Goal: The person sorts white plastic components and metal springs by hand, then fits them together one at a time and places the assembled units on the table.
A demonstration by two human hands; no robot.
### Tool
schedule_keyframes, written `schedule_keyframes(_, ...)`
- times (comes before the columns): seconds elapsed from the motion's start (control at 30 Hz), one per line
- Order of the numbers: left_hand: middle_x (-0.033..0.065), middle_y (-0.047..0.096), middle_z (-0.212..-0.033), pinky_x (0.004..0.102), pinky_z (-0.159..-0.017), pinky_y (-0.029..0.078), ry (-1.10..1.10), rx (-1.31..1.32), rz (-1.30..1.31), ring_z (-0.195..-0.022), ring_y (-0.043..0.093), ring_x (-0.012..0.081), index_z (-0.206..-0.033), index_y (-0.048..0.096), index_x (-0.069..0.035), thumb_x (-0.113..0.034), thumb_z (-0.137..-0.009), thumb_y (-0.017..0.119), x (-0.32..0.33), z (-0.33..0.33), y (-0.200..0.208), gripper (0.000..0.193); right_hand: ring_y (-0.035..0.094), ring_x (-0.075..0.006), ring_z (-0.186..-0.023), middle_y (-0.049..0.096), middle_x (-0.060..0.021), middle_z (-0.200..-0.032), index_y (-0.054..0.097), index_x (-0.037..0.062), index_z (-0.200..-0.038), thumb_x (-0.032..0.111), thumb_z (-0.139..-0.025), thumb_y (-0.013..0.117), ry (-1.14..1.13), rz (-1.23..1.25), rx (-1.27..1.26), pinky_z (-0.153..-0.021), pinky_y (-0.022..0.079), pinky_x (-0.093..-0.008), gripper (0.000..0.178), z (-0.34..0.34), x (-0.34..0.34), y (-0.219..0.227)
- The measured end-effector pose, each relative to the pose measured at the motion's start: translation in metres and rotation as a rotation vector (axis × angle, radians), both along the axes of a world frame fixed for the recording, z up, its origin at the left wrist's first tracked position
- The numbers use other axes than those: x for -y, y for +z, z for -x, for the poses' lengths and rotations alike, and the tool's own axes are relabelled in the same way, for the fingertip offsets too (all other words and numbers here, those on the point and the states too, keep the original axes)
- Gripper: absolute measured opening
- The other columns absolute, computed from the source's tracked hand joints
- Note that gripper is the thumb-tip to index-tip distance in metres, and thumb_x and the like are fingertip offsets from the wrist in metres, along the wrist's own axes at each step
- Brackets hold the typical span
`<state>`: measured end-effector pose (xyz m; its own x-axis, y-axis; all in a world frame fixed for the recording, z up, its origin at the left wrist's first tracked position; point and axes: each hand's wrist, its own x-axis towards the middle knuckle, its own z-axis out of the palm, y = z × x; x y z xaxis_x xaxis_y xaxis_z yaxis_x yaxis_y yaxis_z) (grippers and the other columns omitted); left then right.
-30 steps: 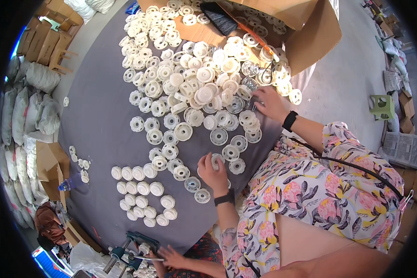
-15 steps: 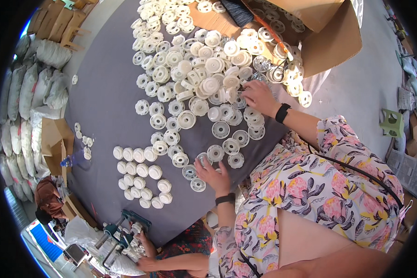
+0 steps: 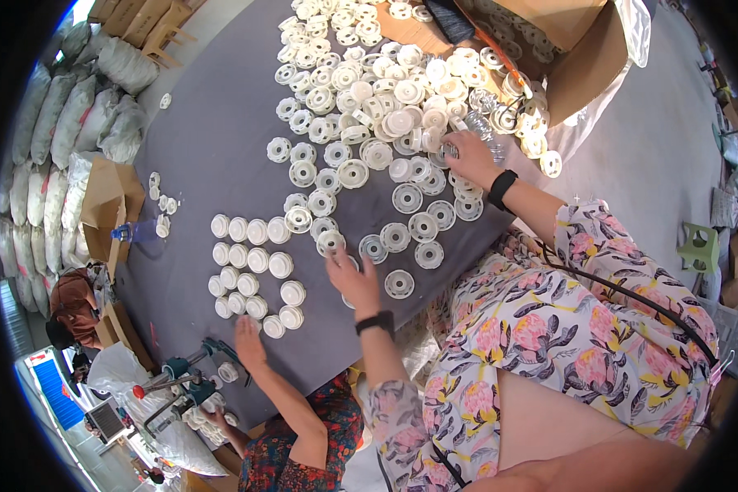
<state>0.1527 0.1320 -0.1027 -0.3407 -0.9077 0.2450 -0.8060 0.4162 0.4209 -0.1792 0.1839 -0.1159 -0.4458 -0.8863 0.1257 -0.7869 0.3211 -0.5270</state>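
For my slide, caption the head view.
Right hand at a heap of white discs, left hand among scattered ones on grey cloth.

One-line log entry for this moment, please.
left hand: at white slotted disc | right hand: beside shiny metal coils, grip unclear | co-worker's hand: near white round caps

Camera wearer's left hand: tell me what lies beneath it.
Under the left hand, pale round pieces peek out near its fingertips and outer edge; whatever its palm covers cannot be seen.
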Motion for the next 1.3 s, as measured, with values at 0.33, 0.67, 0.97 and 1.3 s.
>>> schedule_keyframes(0.33,0.0217,0.043,-0.129,0.0450,-0.099,0.033,-0.070,-0.147,-0.079,-0.122,0.039,0.0360,-0.128,0.045,-0.005,-0.020,-0.072,0.072,0.004,0.017,0.015,0.063,0.055,-0.0079,-0.068,0.061,-0.0006,-0.082,0.062,0.0067,-0.099,0.017,-0.085,0.050,-0.268,0.332,1.332,-0.057,0.042,-0.0226,0.022,-0.050,-0.027,0.023)
schedule_keyframes(0.67,0.0015,0.060,-0.086,0.0220,-0.066,0.045,0.108,-0.989,-0.917,-0.072,0.055,0.0073,-0.118,0.052,-0.002,-0.014,-0.085,0.064,-0.100,0.010,0.011,0.037,0.055,-0.0103,-0.060,0.063,-0.0001,-0.077,0.059,0.0115,-0.093,0.021,-0.089,0.045,-0.251,-0.452,2.133,-0.050,0.040,-0.0220,0.017,-0.127,-0.071,0.005)
schedule_keyframes(0.97,0.0117,0.051,-0.097,0.0334,-0.075,0.045,0.020,0.003,-0.236,-0.086,0.053,0.0246,-0.114,0.057,-0.005,-0.023,-0.067,0.078,-0.093,-0.011,-0.012,0.055,0.056,-0.0122,-0.060,0.062,-0.0030,-0.076,0.060,0.0094,-0.087,0.022,-0.088,0.043,-0.141,-0.540,1.823,-0.049,0.040,-0.0231,0.021,-0.146,-0.064,-0.001)
schedule_keyframes(1.3,0.0085,0.063,-0.097,0.0271,-0.073,0.048,-0.172,-0.551,-0.599,-0.083,0.060,0.0160,-0.114,0.055,0.001,-0.006,-0.076,0.070,-0.093,0.029,0.003,0.041,0.056,-0.0153,-0.060,0.055,-0.0033,-0.074,0.054,0.0098,-0.096,0.040,-0.091,0.043,-0.214,-0.606,1.791,-0.052,0.045,-0.0292,0.033,-0.150,-0.062,-0.004)
